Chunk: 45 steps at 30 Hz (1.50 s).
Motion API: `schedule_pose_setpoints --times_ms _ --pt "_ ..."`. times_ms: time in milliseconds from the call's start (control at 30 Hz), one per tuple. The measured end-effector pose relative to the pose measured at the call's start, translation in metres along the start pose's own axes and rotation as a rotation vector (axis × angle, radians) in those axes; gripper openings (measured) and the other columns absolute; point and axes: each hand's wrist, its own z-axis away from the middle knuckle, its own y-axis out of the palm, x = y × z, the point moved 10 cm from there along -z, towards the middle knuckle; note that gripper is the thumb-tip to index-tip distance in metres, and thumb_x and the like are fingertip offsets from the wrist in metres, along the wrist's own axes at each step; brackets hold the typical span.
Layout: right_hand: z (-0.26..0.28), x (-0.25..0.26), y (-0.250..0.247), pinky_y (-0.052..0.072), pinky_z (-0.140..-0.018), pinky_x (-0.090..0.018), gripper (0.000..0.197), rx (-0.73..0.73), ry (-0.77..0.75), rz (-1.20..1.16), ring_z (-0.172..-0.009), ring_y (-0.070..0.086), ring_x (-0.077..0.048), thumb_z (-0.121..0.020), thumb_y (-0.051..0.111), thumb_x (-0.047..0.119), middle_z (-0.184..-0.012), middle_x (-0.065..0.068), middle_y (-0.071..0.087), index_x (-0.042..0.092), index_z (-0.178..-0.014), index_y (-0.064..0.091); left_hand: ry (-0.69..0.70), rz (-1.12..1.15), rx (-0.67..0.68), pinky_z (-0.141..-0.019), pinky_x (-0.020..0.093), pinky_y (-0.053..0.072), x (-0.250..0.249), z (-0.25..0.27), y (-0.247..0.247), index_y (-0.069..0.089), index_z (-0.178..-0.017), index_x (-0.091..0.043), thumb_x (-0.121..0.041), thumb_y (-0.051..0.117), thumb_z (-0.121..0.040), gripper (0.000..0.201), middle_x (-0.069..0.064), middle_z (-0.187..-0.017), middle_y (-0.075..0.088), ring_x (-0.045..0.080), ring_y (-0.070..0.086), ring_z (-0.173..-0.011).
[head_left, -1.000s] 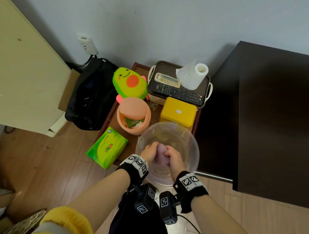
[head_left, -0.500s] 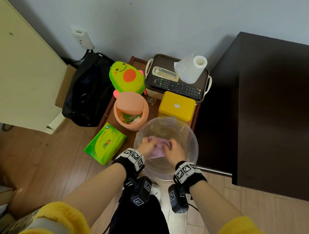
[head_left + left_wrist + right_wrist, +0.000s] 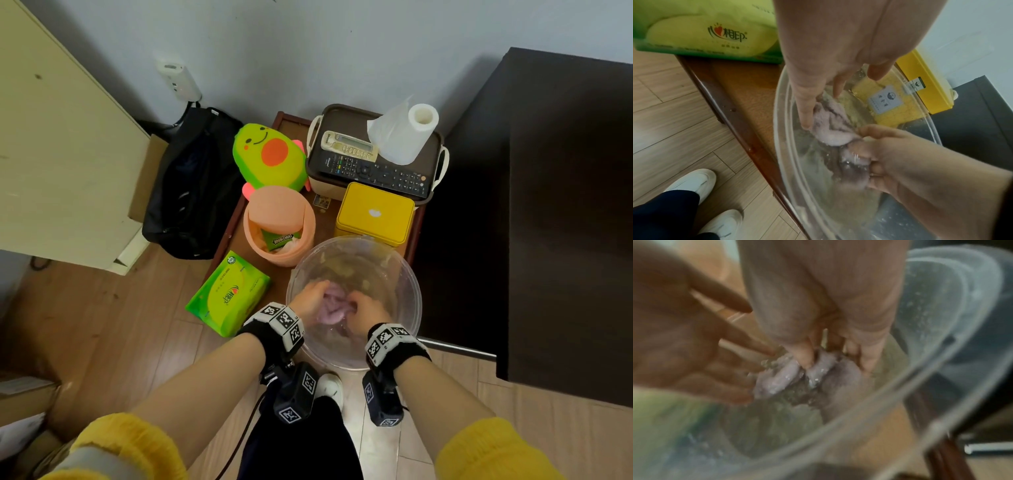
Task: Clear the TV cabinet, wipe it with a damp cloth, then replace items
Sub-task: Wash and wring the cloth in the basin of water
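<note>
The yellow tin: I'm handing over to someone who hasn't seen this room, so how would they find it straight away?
Start at the low wooden side table against the wall, left of the dark cabinet. The yellow tin sits between the clear basin and the tray with the remotes. It is the only square yellow box with a lid.

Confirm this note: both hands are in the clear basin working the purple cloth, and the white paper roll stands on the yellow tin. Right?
Not quite. The paper roll stands on the brown-lidded box beside the remotes, not on the yellow tin, as the head view shows. Both hands, left hand and right hand, do work the purple cloth in the clear basin.
</note>
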Motion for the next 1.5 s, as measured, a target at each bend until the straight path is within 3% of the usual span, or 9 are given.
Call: schedule_pose_setpoints --times_ms 267,400,600,800,967,1067,1233,1366,1500 --pt "0.019 0.039 -0.018 0.047 -0.084 -0.035 0.024 -0.040 -0.130 -0.903 -0.089 0.056 -0.021 -0.093 0.043 0.004 -0.091 -0.008 0.061 0.017 -0.083 0.061 -0.108 -0.003 0.000 -0.078 0.042 0.052 0.028 -0.044 -0.008 0.052 -0.125 -0.021 -0.066 0.041 -0.072 0.070 0.012 -0.120 0.058 0.036 0.056 -0.113" --pt "0.025 0.052 -0.006 0.047 -0.065 -0.022 0.017 0.031 -0.107 -1.122 -0.068 0.056 -0.016 -0.095 0.046 0.016 -0.073 -0.011 0.053 0.009 -0.080 0.052 -0.040 -0.066 -0.014 -0.065 0.023 0.052 -0.001 -0.002 -0.005 0.059 -0.103 -0.003 -0.017 0.043 -0.096 0.022 0.018 -0.095 0.058 0.026 0.059 -0.092" --pt "0.016 0.031 -0.008 0.040 -0.067 -0.025 0.019 -0.102 -0.141 -0.575 -0.078 0.053 -0.018 -0.097 0.047 0.028 -0.082 -0.002 0.059 0.016 -0.083 0.051 0.088 -0.129 -0.145 -0.086 0.034 0.047 -0.013 0.003 -0.015 0.054 -0.090 -0.010 -0.008 0.043 -0.098 0.013 0.021 -0.105 0.060 0.034 0.058 -0.111" --pt "0.014 0.003 -0.030 0.035 -0.102 -0.040 0.050 -0.262 0.002 -0.031 -0.128 0.036 -0.027 -0.088 0.053 0.014 -0.140 -0.003 0.036 0.024 -0.135 0.042 0.122 -0.083 -0.136 -0.098 0.034 0.042 -0.012 -0.003 -0.018 0.037 -0.136 0.005 0.000 0.050 -0.092 0.046 0.022 -0.134 0.049 0.035 0.050 -0.123" --pt "-0.001 0.018 0.002 0.019 -0.115 -0.047 0.063 -0.071 -0.130 0.226 -0.143 0.012 -0.027 -0.088 0.056 0.027 -0.155 0.005 0.016 0.037 -0.144 0.028 0.148 -0.244 -0.120 -0.104 0.044 0.043 0.009 -0.049 -0.030 0.049 -0.131 0.001 -0.039 0.057 -0.053 0.088 0.023 -0.126 0.059 0.034 0.058 -0.115" --pt "-0.011 0.009 0.021 0.027 -0.111 -0.044 0.045 -0.013 -0.077 0.276 -0.137 0.026 -0.031 -0.086 0.057 0.037 -0.148 0.001 0.027 0.034 -0.129 0.045 0.147 -0.292 -0.112 -0.106 0.045 0.041 0.013 -0.053 -0.032 0.048 -0.134 -0.006 -0.049 0.053 -0.046 0.099 0.018 -0.131 0.057 0.031 0.055 -0.119" --pt "-0.009 0.002 0.024 0.041 -0.097 -0.037 0.027 0.041 -0.016 0.209 -0.116 0.048 -0.033 -0.091 0.053 0.026 -0.128 -0.005 0.051 0.024 -0.117 0.059 0.151 -0.366 -0.123 -0.110 0.034 0.034 -0.011 0.002 -0.021 0.037 -0.143 -0.009 -0.024 0.047 -0.092 0.054 0.010 -0.140 0.047 0.028 0.045 -0.130" --pt "0.003 0.004 0.005 0.041 -0.068 -0.027 0.020 0.009 -0.028 -0.298 -0.084 0.052 -0.022 -0.083 0.057 0.006 -0.084 -0.003 0.058 0.022 -0.072 0.051 0.155 -0.323 -0.072 -0.108 0.044 0.038 0.005 -0.026 -0.018 0.054 -0.126 -0.005 -0.037 0.045 -0.086 0.052 0.017 -0.131 0.057 0.031 0.053 -0.121" --pt "0.026 0.023 -0.009 0.035 -0.057 -0.023 0.027 0.058 -0.107 -0.646 -0.065 0.043 -0.014 -0.078 0.055 -0.010 -0.065 0.001 0.047 0.014 -0.068 0.047 0.111 -0.241 -0.001 -0.086 0.048 0.051 -0.001 -0.005 -0.002 0.063 -0.104 -0.006 -0.041 0.046 -0.086 0.043 0.019 -0.113 0.063 0.034 0.062 -0.094"
